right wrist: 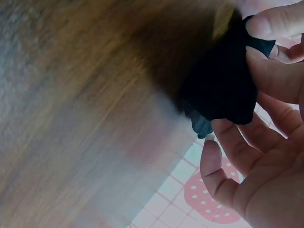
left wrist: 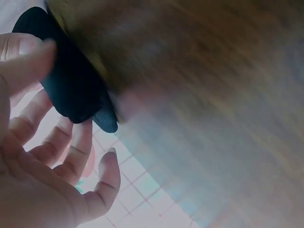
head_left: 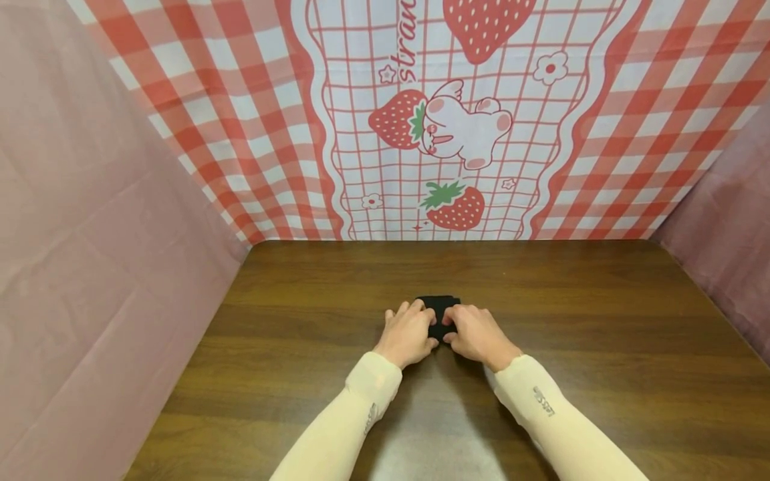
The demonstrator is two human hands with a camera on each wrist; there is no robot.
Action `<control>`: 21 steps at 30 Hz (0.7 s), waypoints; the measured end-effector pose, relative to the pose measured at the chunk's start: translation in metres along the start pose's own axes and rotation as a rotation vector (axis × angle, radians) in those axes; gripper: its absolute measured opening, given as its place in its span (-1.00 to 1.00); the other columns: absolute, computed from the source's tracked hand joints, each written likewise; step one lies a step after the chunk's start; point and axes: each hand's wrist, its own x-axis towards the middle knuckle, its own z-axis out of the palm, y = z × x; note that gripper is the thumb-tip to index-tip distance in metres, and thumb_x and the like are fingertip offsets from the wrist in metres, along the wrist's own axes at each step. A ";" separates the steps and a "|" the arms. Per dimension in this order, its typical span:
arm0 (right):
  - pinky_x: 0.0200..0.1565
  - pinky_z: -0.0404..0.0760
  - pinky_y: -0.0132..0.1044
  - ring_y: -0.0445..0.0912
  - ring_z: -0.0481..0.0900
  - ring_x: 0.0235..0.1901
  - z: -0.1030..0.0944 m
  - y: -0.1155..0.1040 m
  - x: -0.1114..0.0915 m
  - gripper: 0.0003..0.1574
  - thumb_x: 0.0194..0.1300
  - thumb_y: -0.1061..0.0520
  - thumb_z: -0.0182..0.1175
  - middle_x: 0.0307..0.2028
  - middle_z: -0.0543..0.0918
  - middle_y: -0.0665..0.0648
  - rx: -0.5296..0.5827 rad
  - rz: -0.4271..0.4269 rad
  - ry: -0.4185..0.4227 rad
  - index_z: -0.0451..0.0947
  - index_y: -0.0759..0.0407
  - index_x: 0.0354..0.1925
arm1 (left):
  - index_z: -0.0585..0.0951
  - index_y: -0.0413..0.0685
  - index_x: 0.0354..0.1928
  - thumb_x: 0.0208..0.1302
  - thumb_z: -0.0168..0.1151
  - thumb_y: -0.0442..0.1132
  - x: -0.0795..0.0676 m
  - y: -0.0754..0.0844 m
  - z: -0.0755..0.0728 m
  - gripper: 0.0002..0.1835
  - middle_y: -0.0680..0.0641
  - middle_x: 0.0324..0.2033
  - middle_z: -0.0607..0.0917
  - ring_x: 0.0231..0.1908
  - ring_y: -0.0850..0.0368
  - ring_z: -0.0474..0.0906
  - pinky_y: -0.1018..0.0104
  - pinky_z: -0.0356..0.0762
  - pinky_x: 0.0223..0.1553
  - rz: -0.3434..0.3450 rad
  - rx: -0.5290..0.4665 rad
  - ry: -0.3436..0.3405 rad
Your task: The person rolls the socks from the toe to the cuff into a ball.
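A small folded black cloth lies on the brown table, between the two hands. Its layers show as a thick fold, with a finely ribbed edge poking out in the left wrist view. The left hand holds its left side, thumb on the near face and fingers behind it. From the right, the right hand grips the other side; in the right wrist view its thumb presses the cloth and its fingers lie behind. The exact kind of cloth item cannot be told.
The wood-grain table runs back to a red-and-white checked curtain with strawberry prints. Pink cloth hangs along the left side, and more pink cloth along the right. Pale yellow sleeves cover both forearms.
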 end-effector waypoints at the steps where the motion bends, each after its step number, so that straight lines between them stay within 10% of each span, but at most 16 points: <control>1: -0.29 0.49 -0.07 -0.03 0.55 -0.40 0.000 0.000 0.000 -0.82 -0.05 0.16 0.35 -0.41 0.58 0.05 0.003 0.003 -0.004 0.56 0.12 -0.41 | 0.58 0.15 -0.22 0.01 0.33 0.02 0.000 0.000 0.000 -0.72 0.12 -0.24 0.48 -0.23 0.13 0.36 0.13 0.22 -0.31 0.002 0.006 0.001; 21: -0.22 0.49 -0.03 0.04 0.57 -0.31 -0.001 -0.001 -0.001 -0.83 0.02 0.20 0.30 -0.34 0.61 0.12 0.049 0.034 -0.043 0.61 0.19 -0.33 | 0.66 0.14 -0.19 0.08 0.29 -0.04 0.002 0.001 -0.003 -0.77 0.14 -0.27 0.57 -0.19 0.17 0.43 0.13 0.22 -0.29 0.015 0.031 0.000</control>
